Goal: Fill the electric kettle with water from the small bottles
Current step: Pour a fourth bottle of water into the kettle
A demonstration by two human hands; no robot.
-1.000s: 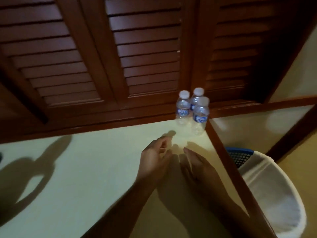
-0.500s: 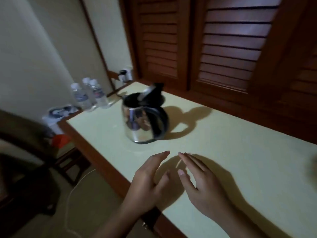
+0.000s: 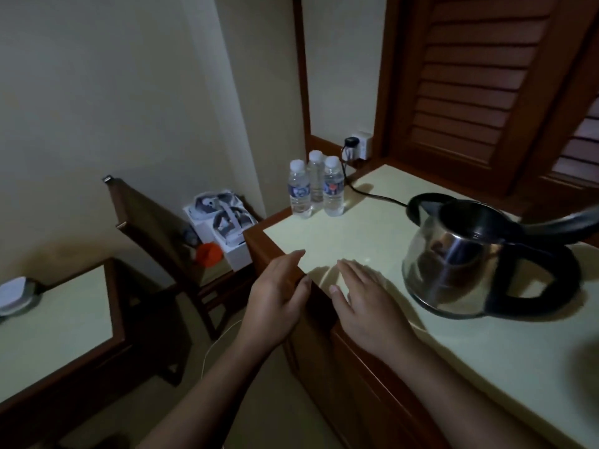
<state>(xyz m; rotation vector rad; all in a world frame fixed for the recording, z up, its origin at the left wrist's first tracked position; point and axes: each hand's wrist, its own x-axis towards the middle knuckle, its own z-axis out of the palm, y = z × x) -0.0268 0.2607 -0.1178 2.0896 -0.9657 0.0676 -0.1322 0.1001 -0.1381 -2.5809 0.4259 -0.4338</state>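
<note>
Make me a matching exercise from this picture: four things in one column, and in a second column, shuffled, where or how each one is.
Column one:
1. kettle
2. small bottles
3. left hand
4. plug

Column two:
A. at the wooden edge of the counter, fingers straight, holding nothing
B. in the wall socket
C. clustered at the counter's far corner, caps on
D. standing on the counter, lid up

Pairs: 1-D, 2-C, 3-A, 4-B
</note>
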